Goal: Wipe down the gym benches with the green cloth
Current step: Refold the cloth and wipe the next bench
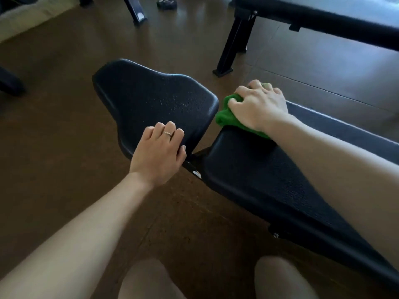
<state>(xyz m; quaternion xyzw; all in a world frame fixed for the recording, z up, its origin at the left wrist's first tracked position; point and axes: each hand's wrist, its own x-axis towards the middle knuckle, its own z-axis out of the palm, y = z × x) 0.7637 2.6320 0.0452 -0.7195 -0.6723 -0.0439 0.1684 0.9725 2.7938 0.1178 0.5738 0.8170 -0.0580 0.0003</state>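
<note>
Right hand (260, 106) bunches the soft, light cloth (226, 114) at the backrest's (269, 180) ten-o'clock end; left hand (158, 153), fingers loosely spread, steadies the droplet-beaded seat (151, 96).

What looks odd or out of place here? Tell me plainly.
Droplets bead on the seat pad, so it looks wet and unwiped. A small weight plate lies loose on the floor. Otherwise nothing stands out: the right hand holds the green cloth.
</note>
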